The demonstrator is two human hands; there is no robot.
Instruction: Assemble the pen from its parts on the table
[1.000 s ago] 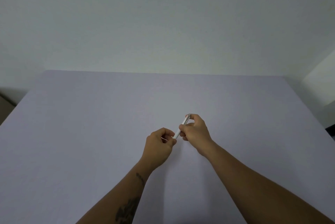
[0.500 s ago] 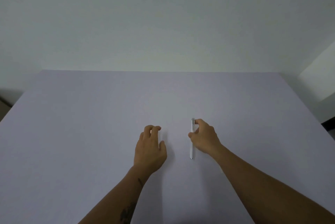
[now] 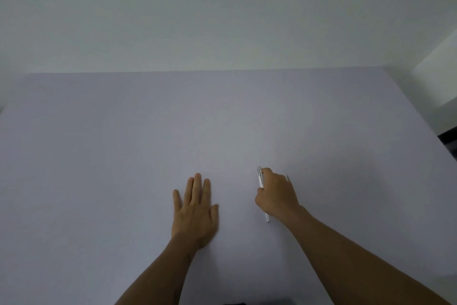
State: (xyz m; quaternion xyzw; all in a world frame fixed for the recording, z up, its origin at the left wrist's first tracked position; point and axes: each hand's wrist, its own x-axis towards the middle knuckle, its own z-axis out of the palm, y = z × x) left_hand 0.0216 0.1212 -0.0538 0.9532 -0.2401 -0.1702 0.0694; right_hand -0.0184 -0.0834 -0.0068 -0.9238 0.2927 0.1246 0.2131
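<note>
A slim white pen (image 3: 260,178) lies on the pale lilac table (image 3: 123,144), running from far to near, its tip pointing toward me at the lower end. My right hand (image 3: 275,193) rests over the pen's middle, fingers curled around it with the index fingertip at its far end. The part of the pen under the hand is hidden. My left hand (image 3: 195,208) lies flat on the table to the left of the pen, palm down, fingers spread, holding nothing.
A plain white wall (image 3: 222,13) rises behind the table's far edge. The table's right edge runs diagonally at the right, with a dark gap (image 3: 448,141) beyond it.
Both hands held the pen together above the table a second ago. The left hand let go and flattened on the table; the right hand lowered the pen onto the surface.
</note>
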